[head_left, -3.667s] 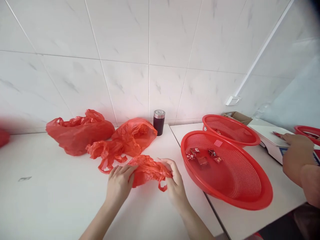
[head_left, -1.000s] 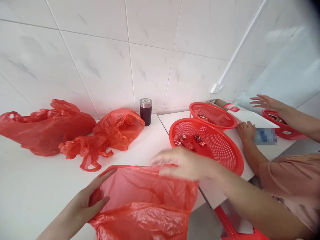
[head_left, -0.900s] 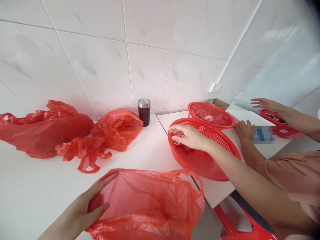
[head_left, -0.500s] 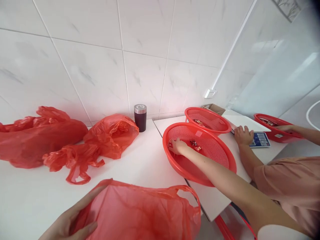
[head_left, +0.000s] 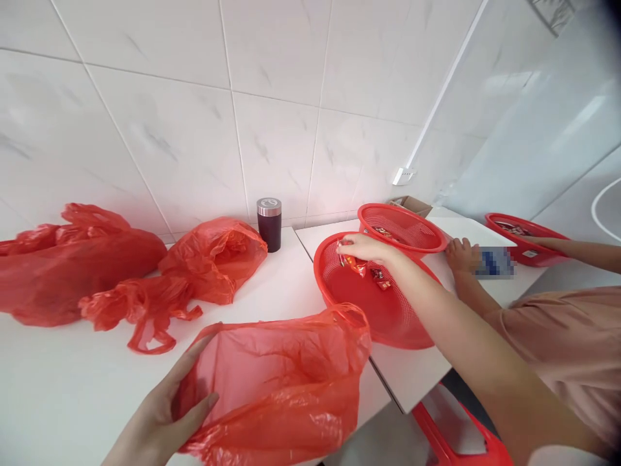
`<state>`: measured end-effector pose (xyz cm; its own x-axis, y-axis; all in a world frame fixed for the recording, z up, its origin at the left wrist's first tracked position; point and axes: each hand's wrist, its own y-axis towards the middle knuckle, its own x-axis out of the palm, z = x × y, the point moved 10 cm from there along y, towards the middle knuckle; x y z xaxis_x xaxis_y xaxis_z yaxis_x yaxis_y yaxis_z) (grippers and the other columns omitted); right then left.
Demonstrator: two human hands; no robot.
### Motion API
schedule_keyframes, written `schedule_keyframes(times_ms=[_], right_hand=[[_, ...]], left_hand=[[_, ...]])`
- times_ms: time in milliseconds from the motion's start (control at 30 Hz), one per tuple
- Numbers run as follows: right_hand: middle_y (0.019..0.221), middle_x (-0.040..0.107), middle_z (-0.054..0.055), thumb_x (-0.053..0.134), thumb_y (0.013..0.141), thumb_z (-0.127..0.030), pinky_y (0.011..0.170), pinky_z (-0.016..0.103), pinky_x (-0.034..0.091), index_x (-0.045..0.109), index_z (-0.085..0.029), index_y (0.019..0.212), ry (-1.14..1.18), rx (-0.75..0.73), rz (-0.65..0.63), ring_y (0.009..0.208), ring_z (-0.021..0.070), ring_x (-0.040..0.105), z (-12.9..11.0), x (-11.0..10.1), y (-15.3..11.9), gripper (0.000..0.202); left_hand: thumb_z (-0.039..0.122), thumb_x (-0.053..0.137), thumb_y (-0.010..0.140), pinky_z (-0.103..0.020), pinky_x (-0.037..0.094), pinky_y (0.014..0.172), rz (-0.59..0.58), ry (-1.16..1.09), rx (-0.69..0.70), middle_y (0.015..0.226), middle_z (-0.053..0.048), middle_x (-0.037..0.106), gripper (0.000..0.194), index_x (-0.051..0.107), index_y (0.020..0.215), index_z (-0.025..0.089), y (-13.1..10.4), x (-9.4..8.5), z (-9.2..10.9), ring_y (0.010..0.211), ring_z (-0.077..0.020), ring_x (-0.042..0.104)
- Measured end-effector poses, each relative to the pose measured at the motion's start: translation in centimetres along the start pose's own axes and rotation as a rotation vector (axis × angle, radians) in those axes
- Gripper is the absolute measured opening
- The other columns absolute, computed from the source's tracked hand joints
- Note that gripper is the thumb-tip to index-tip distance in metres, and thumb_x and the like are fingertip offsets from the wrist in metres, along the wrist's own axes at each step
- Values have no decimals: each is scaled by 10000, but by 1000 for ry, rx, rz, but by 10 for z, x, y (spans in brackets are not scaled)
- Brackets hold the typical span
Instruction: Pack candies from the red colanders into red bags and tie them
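Observation:
My left hand [head_left: 169,401] holds the left edge of a red plastic bag [head_left: 291,382], fingers behind it and thumb in front; the bag's mouth gapes. Over the near red basket [head_left: 388,317], my right hand [head_left: 363,248] is closed on small red wrapped packets [head_left: 355,264]. A few more packets [head_left: 381,279] lie in that basket below the hand. The bag's right handle rests close to the basket's front rim.
Red bags [head_left: 82,265] and an open one [head_left: 213,259] lie left, beside a dark tumbler [head_left: 270,225]. Behind stands another red basket [head_left: 402,226]. A person [head_left: 563,343] at right reaches into a third basket [head_left: 528,239]. A red stool [head_left: 456,433] stands below.
My right hand has risen from the basket's left side with packets in its fingers. The red bag in my left hand has shifted up, its mouth wider. The view has moved slightly.

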<state>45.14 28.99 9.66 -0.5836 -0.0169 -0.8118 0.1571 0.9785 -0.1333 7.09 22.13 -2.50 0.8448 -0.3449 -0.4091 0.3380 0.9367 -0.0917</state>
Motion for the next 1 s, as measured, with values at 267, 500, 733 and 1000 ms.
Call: schedule_keyframes(times_ms=[267,500,733,1000], right_hand=[[881,689,6,636,838,-383,654,218,483,642,-199,977,187,-448,-665,758,130,643,-119,106,-96,231],[982,687,34,627,815,-475,609,261,418,687,-232,1036,-271,-488,-676,823,195,628,-98,187,-96,334],[1194,676,40,690,782,-474,751,295,461,630,-290,1250,-233,-449,-533,1025,250,636,-82,170,-94,507],[1210,676,75,563,848,-620,820,294,481,636,-257,1251,-66,-348,-457,1057,246,638,-75,161,-80,547]], left_hand=[[364,549,843,-299,583,826,-4,102,-2,1393,-26,570,824,122,1547,382,-10,27,31,1020,-208,679],[225,536,810,-214,583,712,-67,86,-22,1477,-56,456,896,54,1546,397,-15,37,23,937,-155,669],[187,536,808,-261,571,855,-132,146,29,1608,-39,220,945,-13,1533,444,-18,39,16,1255,-242,530],[174,533,795,-250,579,832,-124,164,50,1629,-22,158,946,8,1531,456,-24,37,19,1341,-289,445]])
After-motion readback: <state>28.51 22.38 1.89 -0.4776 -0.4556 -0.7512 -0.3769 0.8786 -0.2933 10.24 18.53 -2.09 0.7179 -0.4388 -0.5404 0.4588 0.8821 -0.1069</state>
